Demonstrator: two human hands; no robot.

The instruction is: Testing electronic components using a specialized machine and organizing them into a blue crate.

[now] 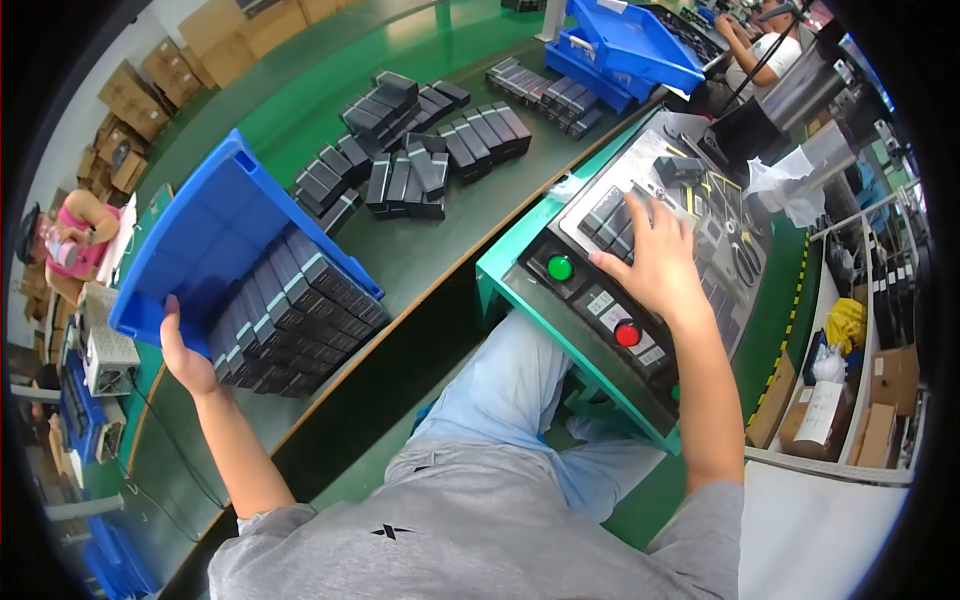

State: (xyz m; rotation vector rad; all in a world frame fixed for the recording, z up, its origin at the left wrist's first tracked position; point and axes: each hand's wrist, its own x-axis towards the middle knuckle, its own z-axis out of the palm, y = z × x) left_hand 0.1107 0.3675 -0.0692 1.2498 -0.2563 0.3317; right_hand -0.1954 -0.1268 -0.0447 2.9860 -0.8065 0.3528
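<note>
On the left, a blue plastic bin point(215, 190) stands tilted up on the bench, with a stack of small black boxes point(290, 310) inside it. My left hand point(188, 355) grips the bin's near left edge, thumb up along its wall; the other fingers are mostly hidden. To the right, my right hand point(655, 255) reaches over a row of small dark boxes point(608, 222) lying on the machine's metal plate. Its fingers are spread, the thumb at the row's near side and the fingertips over its far part. Whether they press on the boxes I cannot tell.
More black boxes point(405, 175) lie in loose groups on the green bench. Blue trays point(620, 50) are piled at its far end. The machine's front panel carries a green button point(560, 267) and a red button point(627, 333). Scissors point(745, 258) lie on the plate. Two other people sit farther off.
</note>
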